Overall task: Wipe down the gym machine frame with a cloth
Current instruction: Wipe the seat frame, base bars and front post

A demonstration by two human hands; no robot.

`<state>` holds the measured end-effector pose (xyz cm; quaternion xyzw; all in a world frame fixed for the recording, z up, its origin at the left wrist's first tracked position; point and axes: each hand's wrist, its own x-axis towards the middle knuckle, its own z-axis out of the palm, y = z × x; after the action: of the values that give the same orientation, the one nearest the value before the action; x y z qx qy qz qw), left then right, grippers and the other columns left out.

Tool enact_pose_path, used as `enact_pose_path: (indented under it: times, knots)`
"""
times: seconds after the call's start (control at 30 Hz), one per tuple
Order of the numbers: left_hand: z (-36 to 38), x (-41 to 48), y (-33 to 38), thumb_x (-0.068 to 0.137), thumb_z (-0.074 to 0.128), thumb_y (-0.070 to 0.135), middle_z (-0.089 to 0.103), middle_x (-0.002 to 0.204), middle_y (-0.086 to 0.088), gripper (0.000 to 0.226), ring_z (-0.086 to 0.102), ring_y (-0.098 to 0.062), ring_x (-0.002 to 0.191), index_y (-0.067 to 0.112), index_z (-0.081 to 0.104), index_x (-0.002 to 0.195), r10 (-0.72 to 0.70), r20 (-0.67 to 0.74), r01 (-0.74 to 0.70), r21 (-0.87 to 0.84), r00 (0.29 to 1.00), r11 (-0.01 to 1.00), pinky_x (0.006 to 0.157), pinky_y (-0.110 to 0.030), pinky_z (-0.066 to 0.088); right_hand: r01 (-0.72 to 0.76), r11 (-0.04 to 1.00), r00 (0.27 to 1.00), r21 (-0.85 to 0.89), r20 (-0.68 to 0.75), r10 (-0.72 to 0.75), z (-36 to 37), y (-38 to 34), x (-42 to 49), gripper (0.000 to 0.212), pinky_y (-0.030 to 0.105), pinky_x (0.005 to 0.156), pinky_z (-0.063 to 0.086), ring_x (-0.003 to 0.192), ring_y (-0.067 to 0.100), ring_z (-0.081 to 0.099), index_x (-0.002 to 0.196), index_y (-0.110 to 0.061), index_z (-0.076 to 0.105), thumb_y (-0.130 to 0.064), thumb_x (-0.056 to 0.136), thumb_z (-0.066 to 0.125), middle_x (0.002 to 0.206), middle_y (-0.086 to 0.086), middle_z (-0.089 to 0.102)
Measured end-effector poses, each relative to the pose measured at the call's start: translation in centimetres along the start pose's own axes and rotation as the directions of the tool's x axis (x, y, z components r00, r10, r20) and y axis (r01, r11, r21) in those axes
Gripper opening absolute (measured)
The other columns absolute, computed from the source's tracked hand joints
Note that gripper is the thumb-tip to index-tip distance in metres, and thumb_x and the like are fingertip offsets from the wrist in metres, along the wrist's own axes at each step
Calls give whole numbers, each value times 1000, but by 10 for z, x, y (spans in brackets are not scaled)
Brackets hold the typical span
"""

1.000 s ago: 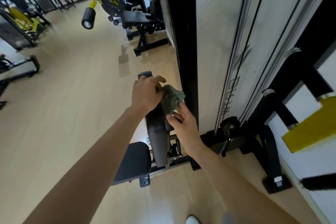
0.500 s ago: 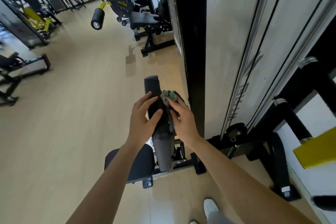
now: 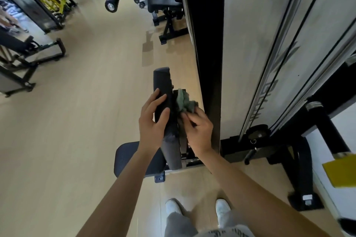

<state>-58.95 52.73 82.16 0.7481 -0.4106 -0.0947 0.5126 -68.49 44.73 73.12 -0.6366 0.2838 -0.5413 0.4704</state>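
A crumpled grey-green cloth (image 3: pixel 184 102) is pinched in my right hand (image 3: pixel 198 131) and pressed against the metal bracket behind the dark backrest pad (image 3: pixel 163 90) of the gym machine. My left hand (image 3: pixel 154 123) lies on the front of the backrest pad with straight fingers, steadying it. The machine's tall black frame post (image 3: pixel 208 44) rises just right of the cloth, beside a grey shroud panel (image 3: pixel 248 44). The black seat (image 3: pixel 134 158) sits below my left forearm.
Cables and a guide rod (image 3: pixel 269 75) run down the grey panel to a pulley (image 3: pixel 257 132) near the floor. A yellow lever (image 3: pixel 341 171) juts in at the right. Another black and yellow machine (image 3: pixel 154 0) stands farther back; a bench frame (image 3: pixel 28 52) stands left. Light wood floor (image 3: pixel 77 111).
The view has tilted down, so my shoes now show. My left hand slid down the backrest pad and let go of the cloth. My right hand now holds the cloth alone behind the pad.
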Motion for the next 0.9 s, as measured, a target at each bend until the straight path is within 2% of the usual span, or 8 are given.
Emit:
enact_pose_path:
  times: [0.07,0.13,0.33,0.43,0.6,0.77,0.83,0.9]
  knots:
    - [1,0,-1,93,59,20,49,152,10,40,43,-4,141,15,65,133,-4,3,4,-25,1000,1000,118,-29,36,-46,999,999,-1,-23,46,-3,3,-3,11,47,74,59,90,20,71,99,-8,77,-11,95,68,103,-2,72]
    - [0,0,-2,93,60,20,49,152,10,40,43,-5,141,16,65,132,-9,8,9,-53,1000,999,118,-31,37,-110,994,992,6,-64,110,-3,2,-4,9,47,72,60,85,19,71,98,-10,77,-9,91,72,98,-3,72]
    - [-2,2,-9,93,61,20,49,152,11,40,44,-12,142,16,66,132,7,22,-6,-71,1000,997,118,-36,38,27,997,992,-72,-119,-35,10,-16,9,15,34,95,56,106,19,68,102,-1,75,1,87,74,112,10,71]
    - [-2,2,-10,92,61,22,49,152,11,40,44,-10,142,17,66,132,7,23,-5,-71,1000,997,117,-33,37,68,993,986,-101,-146,-82,15,-17,10,12,36,96,55,107,24,68,98,1,75,3,86,75,111,14,71]
    - [-3,1,-9,92,61,19,49,151,12,38,43,-9,142,22,66,130,-7,29,10,-95,1000,995,118,-37,38,18,998,996,-64,-85,-24,20,4,-3,11,41,89,58,100,28,68,97,5,73,9,87,71,103,16,71]
    - [-5,-1,-6,93,61,20,49,152,11,38,43,-7,142,18,66,131,-11,45,14,-80,999,997,116,-41,41,-131,991,991,-36,3,131,15,38,-24,12,39,84,59,88,28,68,89,5,72,15,85,68,92,15,70]
    - [-5,-2,-5,94,60,20,49,152,11,38,43,-6,142,17,66,132,-11,52,15,-68,999,998,116,-42,41,-95,979,995,-180,1,97,13,54,-29,12,32,76,60,76,19,66,79,1,72,13,80,75,83,12,69]
    - [-5,-2,-4,94,60,20,48,152,10,38,43,-4,142,17,65,132,-12,52,15,-69,999,998,116,-40,41,-90,954,994,-285,29,103,11,66,-33,12,13,75,53,73,9,63,78,-4,73,6,78,80,83,7,71]
